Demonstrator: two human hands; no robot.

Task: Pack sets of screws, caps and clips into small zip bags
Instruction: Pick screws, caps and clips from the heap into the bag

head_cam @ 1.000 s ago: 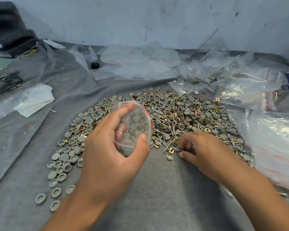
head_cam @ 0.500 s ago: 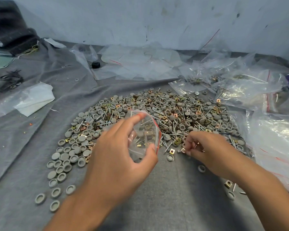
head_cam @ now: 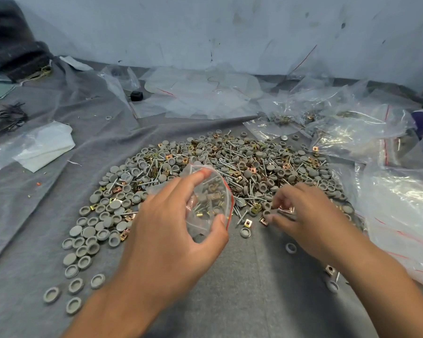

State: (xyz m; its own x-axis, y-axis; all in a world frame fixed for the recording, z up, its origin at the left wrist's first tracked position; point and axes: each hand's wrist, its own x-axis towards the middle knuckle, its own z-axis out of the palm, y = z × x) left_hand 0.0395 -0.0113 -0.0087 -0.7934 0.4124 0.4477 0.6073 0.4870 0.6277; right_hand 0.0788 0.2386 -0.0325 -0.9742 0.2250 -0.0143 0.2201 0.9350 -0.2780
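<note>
A wide heap of grey caps, silver screws and brass clips (head_cam: 230, 164) lies on the grey cloth (head_cam: 242, 301). My left hand (head_cam: 171, 230) holds a small clear zip bag (head_cam: 209, 198) with a red seal line, its mouth held open between forefinger and thumb. Clips and caps show through the bag. My right hand (head_cam: 300, 213) is at the heap's near edge just right of the bag. Its fingers are curled and pinch small parts that look like screws. The motion blur hides exactly what it grips.
Loose grey caps (head_cam: 83, 252) trail toward the front left. Packed and empty plastic bags (head_cam: 388, 191) pile up along the right side and at the back (head_cam: 200, 96). A white folded bag (head_cam: 42, 147) and black clips (head_cam: 9, 115) lie at the left. A wall stands behind.
My left hand has moved the bag to the right and slightly nearer the heap's edge. My right hand has lifted a little from the cloth with picked parts between its fingers.
</note>
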